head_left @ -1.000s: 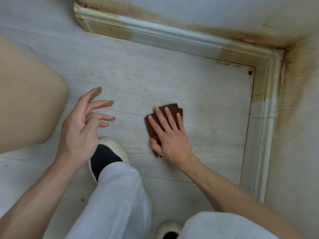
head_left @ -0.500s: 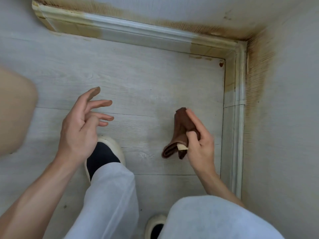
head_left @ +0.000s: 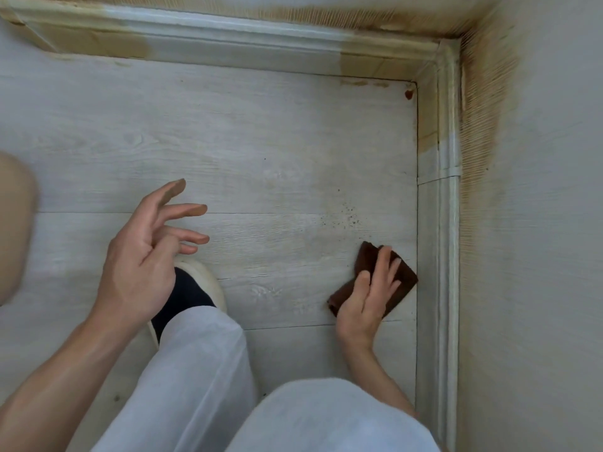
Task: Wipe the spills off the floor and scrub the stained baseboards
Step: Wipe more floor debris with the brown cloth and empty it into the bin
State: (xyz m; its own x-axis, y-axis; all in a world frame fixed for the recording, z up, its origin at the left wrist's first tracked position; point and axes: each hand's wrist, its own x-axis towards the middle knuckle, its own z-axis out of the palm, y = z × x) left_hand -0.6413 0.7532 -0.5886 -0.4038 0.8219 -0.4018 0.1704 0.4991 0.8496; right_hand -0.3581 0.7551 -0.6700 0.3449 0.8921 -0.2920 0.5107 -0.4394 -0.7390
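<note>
Pale grey wood-grain planks make up the floor (head_left: pixel 248 132) we crouch over, seen from our head camera. At the far left edge a blurred tan shape (head_left: pixel 14 223) enters the view; we cannot tell what it is. Next comes our left hand (head_left: pixel 143 252), raised above the floor and holding nothing, its fingers spread and loosely bent, the palm turned toward the right. Just below it our foot in a dark sock and cream slipper (head_left: pixel 202 282) rests on the planks, with our white trouser legs (head_left: pixel 202 380) filling the lower middle. Along the top runs the back baseboard (head_left: pixel 228 40), stained tan at its left part and again near the corner, white in between. Further right, small dark specks (head_left: pixel 346 213) dot the floor. Below them our right hand (head_left: pixel 372 295) presses the brown cloth (head_left: pixel 404 282) flat on the floor, fingers fairly straight and close together on top of it. The cloth's right corner lies just beside, perhaps touching, the side baseboard (head_left: pixel 440 256), which is stained tan toward the corner. A small reddish spot (head_left: pixel 408 93) sits in the floor's corner, and the right wall (head_left: pixel 489 109) carries a brown-yellow stain.
</note>
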